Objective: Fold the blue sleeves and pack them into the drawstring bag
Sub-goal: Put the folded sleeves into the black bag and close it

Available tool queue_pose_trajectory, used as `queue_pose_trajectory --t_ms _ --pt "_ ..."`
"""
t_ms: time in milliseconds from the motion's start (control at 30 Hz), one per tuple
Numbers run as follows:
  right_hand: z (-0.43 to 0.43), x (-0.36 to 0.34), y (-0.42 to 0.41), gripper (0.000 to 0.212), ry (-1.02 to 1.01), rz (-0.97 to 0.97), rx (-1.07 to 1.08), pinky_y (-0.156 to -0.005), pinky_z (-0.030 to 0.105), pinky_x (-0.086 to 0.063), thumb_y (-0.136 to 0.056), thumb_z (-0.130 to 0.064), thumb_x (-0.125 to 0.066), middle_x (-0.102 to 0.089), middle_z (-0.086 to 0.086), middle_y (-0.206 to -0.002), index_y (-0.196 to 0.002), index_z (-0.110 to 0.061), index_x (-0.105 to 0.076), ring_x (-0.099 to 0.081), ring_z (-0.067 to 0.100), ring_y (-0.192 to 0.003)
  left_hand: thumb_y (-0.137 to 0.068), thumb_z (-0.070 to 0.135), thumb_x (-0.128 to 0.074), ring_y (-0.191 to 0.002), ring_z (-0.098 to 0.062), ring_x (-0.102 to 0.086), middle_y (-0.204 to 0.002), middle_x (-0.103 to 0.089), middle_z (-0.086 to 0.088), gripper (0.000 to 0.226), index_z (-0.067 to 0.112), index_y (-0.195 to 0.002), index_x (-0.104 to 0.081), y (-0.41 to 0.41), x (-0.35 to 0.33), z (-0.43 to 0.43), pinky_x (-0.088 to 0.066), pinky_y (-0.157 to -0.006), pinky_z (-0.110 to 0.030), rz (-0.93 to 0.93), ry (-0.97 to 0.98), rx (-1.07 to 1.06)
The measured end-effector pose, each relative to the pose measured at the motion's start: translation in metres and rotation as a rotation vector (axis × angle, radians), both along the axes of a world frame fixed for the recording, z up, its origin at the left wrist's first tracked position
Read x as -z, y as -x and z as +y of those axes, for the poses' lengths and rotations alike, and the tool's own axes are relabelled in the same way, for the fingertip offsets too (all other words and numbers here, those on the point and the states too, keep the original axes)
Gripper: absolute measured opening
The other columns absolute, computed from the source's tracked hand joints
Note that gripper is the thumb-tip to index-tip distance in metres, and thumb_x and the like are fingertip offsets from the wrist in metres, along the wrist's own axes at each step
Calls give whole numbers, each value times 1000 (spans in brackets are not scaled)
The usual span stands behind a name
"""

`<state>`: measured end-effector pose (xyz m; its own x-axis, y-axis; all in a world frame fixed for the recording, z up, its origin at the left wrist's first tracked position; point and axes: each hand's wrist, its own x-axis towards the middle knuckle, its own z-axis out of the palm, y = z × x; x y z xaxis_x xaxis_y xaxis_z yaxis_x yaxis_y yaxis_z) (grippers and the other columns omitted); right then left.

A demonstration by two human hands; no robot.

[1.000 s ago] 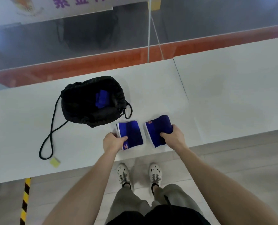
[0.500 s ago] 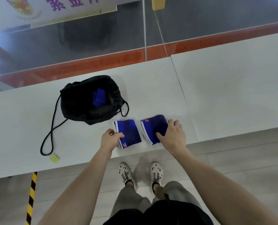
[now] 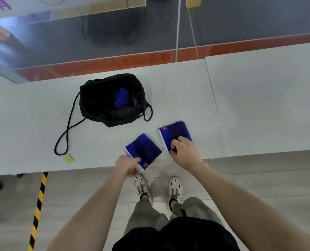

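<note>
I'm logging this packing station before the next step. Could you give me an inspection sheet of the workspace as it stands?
Surface: white table, two tops meeting at a seam.
Job's things: black drawstring bag lies open with blue fabric inside; left sleeve and right sleeve lie folded near the front edge, apart from each other.
Clutter: small yellow tag beside the cord's loop.
Hands: left hand pinches the left sleeve's near corner; right hand grips the right sleeve's near edge.
Cables: the bag's black drawstring trails in a loop on the table; nothing else seen.
Surroundings: glass partition behind the table, yellow-black floor tape.
</note>
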<state>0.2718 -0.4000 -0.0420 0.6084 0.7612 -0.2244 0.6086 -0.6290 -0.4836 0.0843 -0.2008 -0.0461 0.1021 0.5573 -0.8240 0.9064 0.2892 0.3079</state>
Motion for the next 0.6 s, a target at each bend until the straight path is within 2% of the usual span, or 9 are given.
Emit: queue_pose_trajectory --t_ms 33,100,167,200,267,333,400,500,600 --pt "1 1 -2 17 -9 -71 32 -88 41 -51 -93 -31 -73 -60 1 -106 -103 -18 -69 -59 27 -102 -91 28 -82 -83 -32 -82 -98 -79 -18 33 3 -110 -73 3 2 -4 -71 -78 -48 -19 45 -63" --pt "2 2 -5 41 9 -176 143 -95 46 -51 -88 -35 -78 -61 7 -121 -123 -16 -68 -57 31 -111 -92 23 -84 -88 -35 -78 -107 -77 -25 34 0 -115 -72 6 6 -12 -70 -84 -51 -109 137 -243" --pt "2 5 -8 63 66 -157 217 -101 49 -51 -88 -39 -79 -57 10 -136 -141 -14 -57 -56 34 -121 -92 11 -82 -85 -36 -76 -102 -80 -29 28 -5 -113 -72 7 6 -23 -69 -88 -55 -234 198 -426" --pt "2 7 -9 68 85 -123 231 -102 49 -51 -89 -40 -78 -55 11 -139 -146 -14 -53 -56 34 -124 -92 7 -81 -81 -33 -74 -95 -79 -27 25 -7 -111 -72 7 6 -27 -69 -84 -52 -275 205 -478" --pt "2 10 -11 70 99 -96 232 -103 50 -51 -90 -41 -77 -53 11 -142 -149 -15 -51 -55 35 -125 -91 4 -82 -78 -28 -71 -94 -76 -24 29 -9 -115 -71 10 9 -33 -68 -73 -43 -307 193 -506" --pt "3 11 -9 70 89 -76 226 -105 50 -51 -89 -41 -77 -53 10 -142 -149 -16 -51 -55 35 -125 -90 5 -84 -81 -27 -72 -108 -78 -29 40 -11 -124 -71 17 10 -35 -66 -72 -38 -346 194 -536" --pt "4 10 -6 70 74 -79 225 -105 49 -51 -89 -42 -77 -54 10 -141 -148 -16 -52 -55 34 -124 -91 4 -84 -88 -28 -73 -117 -77 -32 41 -13 -125 -70 25 2 -34 -67 -86 -43 -388 214 -553" --pt "8 7 -2 70 70 -83 239 -104 47 -52 -87 -44 -78 -55 9 -136 -147 -18 -53 -56 32 -120 -98 2 -77 -99 -33 -71 -124 -73 -29 25 -4 -119 -65 37 -17 -25 -61 -109 -52 -480 274 -551" --pt "10 4 -2 65 77 -58 232 -104 46 -51 -89 -50 -79 -57 6 -132 -143 -21 -59 -57 30 -119 -100 4 -76 -107 -32 -77 -131 -76 -23 28 2 -127 -67 35 -35 -14 -63 -105 -49 -606 304 -483"
